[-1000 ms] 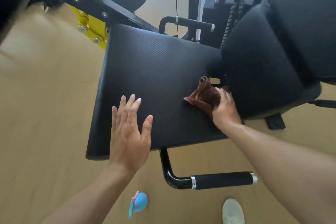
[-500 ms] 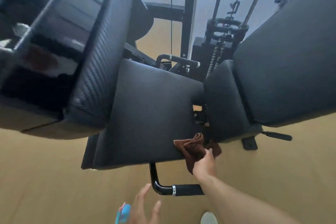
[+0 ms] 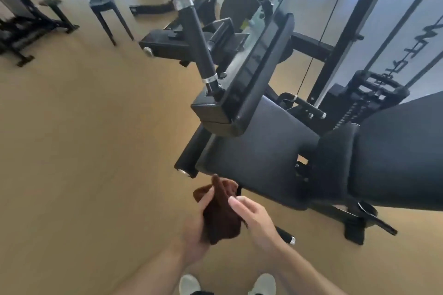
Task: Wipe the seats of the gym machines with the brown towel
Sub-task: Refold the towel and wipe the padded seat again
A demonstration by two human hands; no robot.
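Observation:
The brown towel [image 3: 221,211] is bunched up in front of me, off the machine, held between both hands. My left hand [image 3: 195,227] cups it from below and the left. My right hand [image 3: 251,217] rests on its right side with the fingers stretched over the cloth. The black padded seat [image 3: 259,153] of the gym machine lies just beyond the towel, with its backrest [image 3: 393,151] to the right. A raised black pad on an arm [image 3: 249,84] hangs over the seat's far end.
A black side handle [image 3: 285,237] sticks out below the seat near my right wrist. The weight stack and frame [image 3: 366,93] stand at the back right. A black stool [image 3: 107,17] and other machines stand far left on the wooden floor. My white shoes [image 3: 189,284] show at the bottom.
I have stood back from the seat. The towel came off the seat's near corner, and my left hand, empty before, has joined my right hand on it.

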